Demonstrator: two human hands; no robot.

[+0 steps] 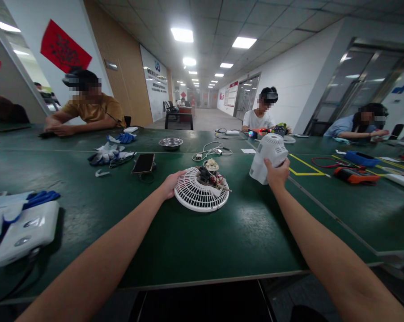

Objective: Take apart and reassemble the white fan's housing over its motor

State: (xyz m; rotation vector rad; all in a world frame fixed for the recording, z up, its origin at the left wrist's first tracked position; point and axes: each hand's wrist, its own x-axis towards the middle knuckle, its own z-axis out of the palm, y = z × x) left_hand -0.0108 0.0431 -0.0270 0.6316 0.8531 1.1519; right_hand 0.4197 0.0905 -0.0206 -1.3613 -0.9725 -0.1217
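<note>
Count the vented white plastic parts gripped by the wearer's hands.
2: the round fan grille in the left hand, and the tapered housing in the right hand. No other seems hidden.

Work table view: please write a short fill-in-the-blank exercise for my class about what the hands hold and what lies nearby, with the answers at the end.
The left hand grips the edge of a round grille that carries thin wires coloured ____. The right hand holds a plastic housing whose colour is ____. The tabletop is coloured ____. The tape marking a corner on the right side of the tabletop is coloured ____.

Missing words: red; white; green; yellow.
</note>
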